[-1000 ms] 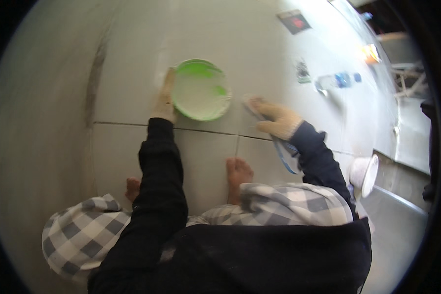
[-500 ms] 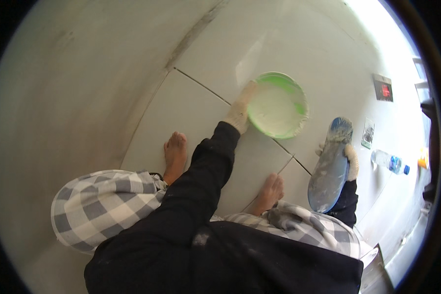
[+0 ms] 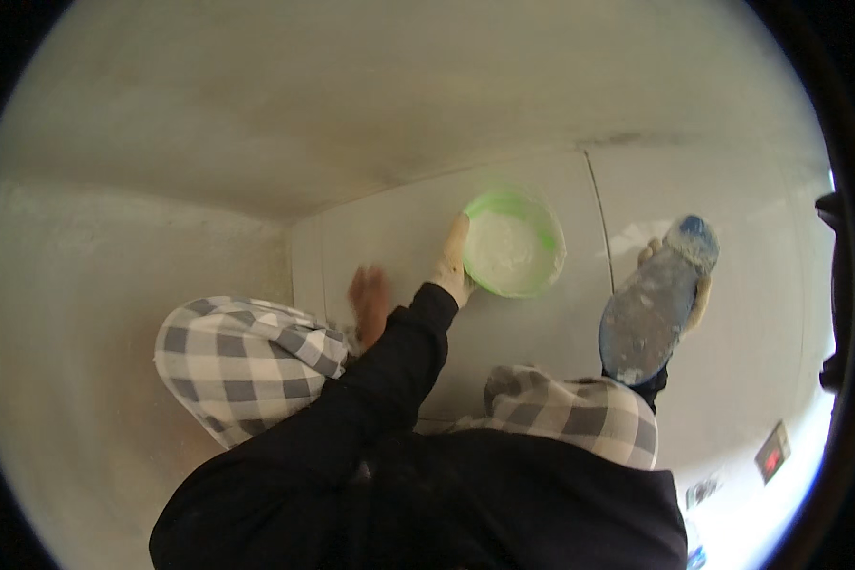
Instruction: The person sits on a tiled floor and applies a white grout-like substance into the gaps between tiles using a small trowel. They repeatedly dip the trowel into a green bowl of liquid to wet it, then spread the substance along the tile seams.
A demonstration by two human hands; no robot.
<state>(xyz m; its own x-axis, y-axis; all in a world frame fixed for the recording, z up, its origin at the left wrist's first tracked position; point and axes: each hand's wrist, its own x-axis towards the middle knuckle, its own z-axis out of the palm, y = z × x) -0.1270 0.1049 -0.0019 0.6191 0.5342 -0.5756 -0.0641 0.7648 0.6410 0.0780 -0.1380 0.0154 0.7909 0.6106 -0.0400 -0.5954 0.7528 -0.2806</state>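
Note:
My left hand point(image 3: 454, 261), in a cream glove, grips the left side of a light green bowl point(image 3: 475, 211). Thick white paste point(image 3: 508, 249) fills much of the bowl and smears its rim. To the right, my gloved right hand point(image 3: 702, 302) is closed around a long blue sole-shaped piece point(image 3: 648, 318), smeared with whitish paste. Its narrow far end carries a thicker coat; its broad end points back toward me. The piece hides my palm, and fingertips show at both of its edges.
Pale walls point(image 3: 351, 104) rise ahead and on the left, meeting in a corner. My bare foot point(image 3: 369, 302) stands on light tiles point(image 3: 399, 223) with a dark joint point(image 3: 598, 214). At lower right lie a small dark box with a red mark point(image 3: 772, 452) and a flat packet point(image 3: 702, 490).
My view has turned right-to-left toward the wall corner, so the small box and packet now sit lower right. Both hands keep their holds; the bowl appears slightly blurred and further left.

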